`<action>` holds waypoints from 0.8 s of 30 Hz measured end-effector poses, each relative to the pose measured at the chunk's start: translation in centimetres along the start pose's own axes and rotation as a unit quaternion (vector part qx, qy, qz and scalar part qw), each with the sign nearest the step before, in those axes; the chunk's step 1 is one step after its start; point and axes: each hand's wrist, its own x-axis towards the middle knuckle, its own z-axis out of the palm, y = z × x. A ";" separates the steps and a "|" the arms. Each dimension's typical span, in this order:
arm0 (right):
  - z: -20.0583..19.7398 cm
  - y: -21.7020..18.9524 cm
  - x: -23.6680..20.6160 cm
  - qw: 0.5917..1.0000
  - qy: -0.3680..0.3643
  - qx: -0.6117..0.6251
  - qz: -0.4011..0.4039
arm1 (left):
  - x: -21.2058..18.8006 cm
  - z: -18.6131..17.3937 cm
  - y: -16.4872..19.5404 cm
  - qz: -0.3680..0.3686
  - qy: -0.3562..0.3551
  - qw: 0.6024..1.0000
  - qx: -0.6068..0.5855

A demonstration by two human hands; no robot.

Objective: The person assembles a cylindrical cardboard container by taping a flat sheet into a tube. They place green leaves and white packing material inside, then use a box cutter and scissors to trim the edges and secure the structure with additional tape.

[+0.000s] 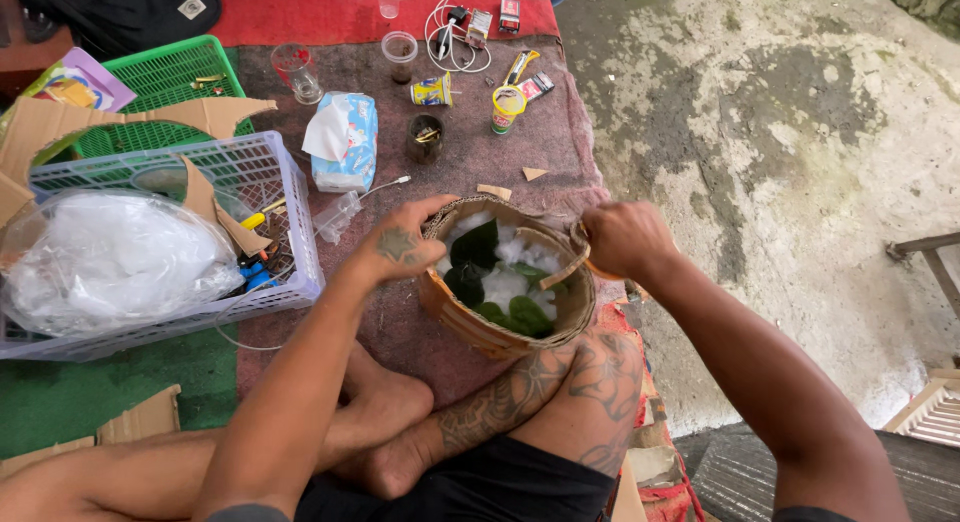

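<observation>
The round brown cardboard basket (505,282), lined with white fluffy stuffing and dark green leaves, rests tilted against my knee, its mouth facing up and slightly toward twelve o'clock. My left hand (400,244) clasps its rim at nine o'clock, thumb curled over the edge, fingers wrapped on the outer wall. My right hand (625,238) is closed at the rim's three o'clock, pinching a curved strip of brown cardboard (565,267) that arcs inward over the stuffing. So the basket lies directly between both hands, neither nearer than the other; the strip's long axis follows the rim's curve.

At ten o'clock from the basket lies a blue-and-white soft tissue pack (345,140). Farther at nine o'clock stands a lilac plastic crate (280,232) holding a clear bag of white stuffing (110,257). At twelve o'clock, small cups and a dark jar (424,138) sit on the maroon felt mat (560,132), well apart from my hands. Nothing stands between hands and rim.
</observation>
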 end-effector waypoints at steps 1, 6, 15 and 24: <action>0.2 -0.3 -0.6 1.000 -0.023 0.016 0.012 | 0.6 -0.6 -0.4 0.013 -0.015 1.000 -0.006; 2.1 -2.1 -3.7 0.984 0.146 0.097 -0.033 | 3.1 -2.3 -1.5 -0.035 -0.117 0.972 -0.199; 2.8 -4.1 -6.0 0.970 0.194 0.139 0.046 | -5.8 5.6 0.8 0.032 0.234 0.968 -0.081; -0.7 -4.9 -8.7 0.979 0.087 0.154 0.105 | -5.6 6.4 0.9 -0.055 0.269 0.944 -0.183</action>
